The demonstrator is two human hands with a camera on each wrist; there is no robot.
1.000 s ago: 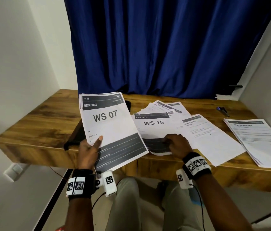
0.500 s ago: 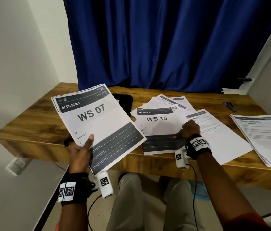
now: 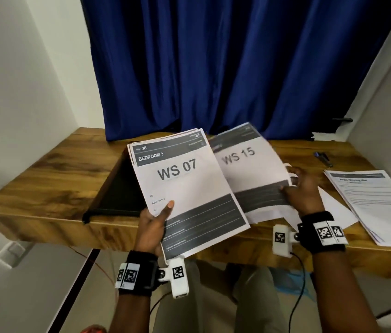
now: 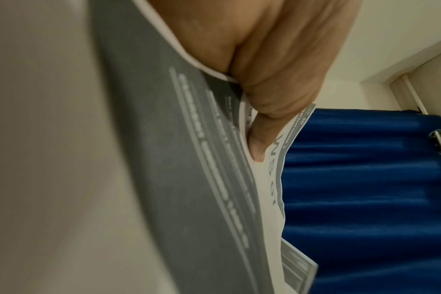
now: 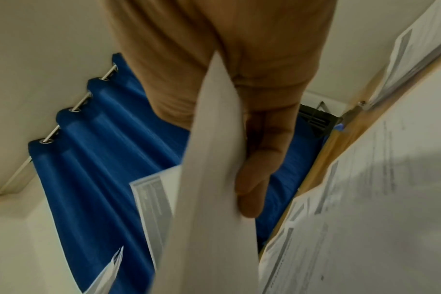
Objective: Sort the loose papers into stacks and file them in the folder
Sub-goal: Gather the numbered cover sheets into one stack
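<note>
My left hand (image 3: 156, 224) grips a thin stack of sheets topped by the "WS 07" page (image 3: 185, 188), thumb pressed on its face; the left wrist view shows the same stack (image 4: 189, 179) under the thumb. My right hand (image 3: 300, 188) pinches the right edge of the "WS 15" sheet (image 3: 247, 169), lifted off the table and tilted beside the left stack; this sheet (image 5: 209, 199) is seen edge-on in the right wrist view. A black folder (image 3: 115, 193) lies on the wooden table (image 3: 45, 183) behind the left stack. More loose papers (image 3: 334, 207) lie under my right hand.
A separate stack of printed pages (image 3: 377, 203) sits at the table's right end. A small blue and black clip (image 3: 323, 157) lies near the back right. A blue curtain (image 3: 225, 68) hangs behind the table, white walls on both sides.
My right hand has lifted the "WS 15" sheet off the table and swung it up toward the left stack. My left hand has brought the "WS 07" stack back toward the middle.
</note>
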